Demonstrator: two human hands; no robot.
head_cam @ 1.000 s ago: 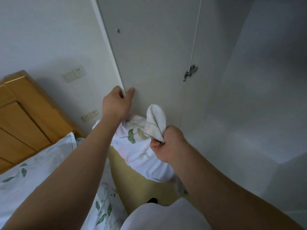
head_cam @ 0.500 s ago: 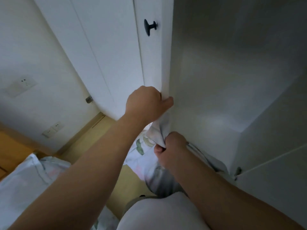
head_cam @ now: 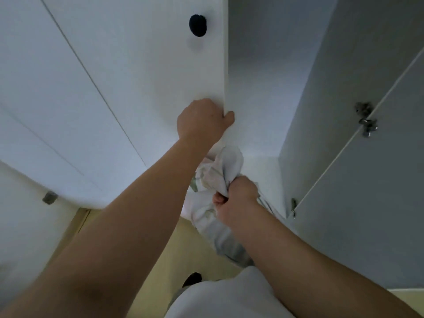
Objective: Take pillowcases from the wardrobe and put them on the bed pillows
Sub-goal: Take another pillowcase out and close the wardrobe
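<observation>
At the wardrobe: my left hand [head_cam: 203,120] grips the free edge of the white wardrobe door [head_cam: 137,76], fingers curled tight against it and the thumb lying across the edge, below the door's black knob [head_cam: 197,25]. My right hand [head_cam: 237,201] is closed in a fist round a bunched pillowcase [head_cam: 223,171], white with a faint green leaf print. The cloth is squeezed between my curled fingers and palm. A rounded fold stands up above my knuckles, just below my left wrist, and the rest hangs down under the fist toward the yellowish floor [head_cam: 183,249]. To the right, a grey inner panel carries a metal hinge [head_cam: 367,120]. My white shirt [head_cam: 229,297] fills the lower edge.
</observation>
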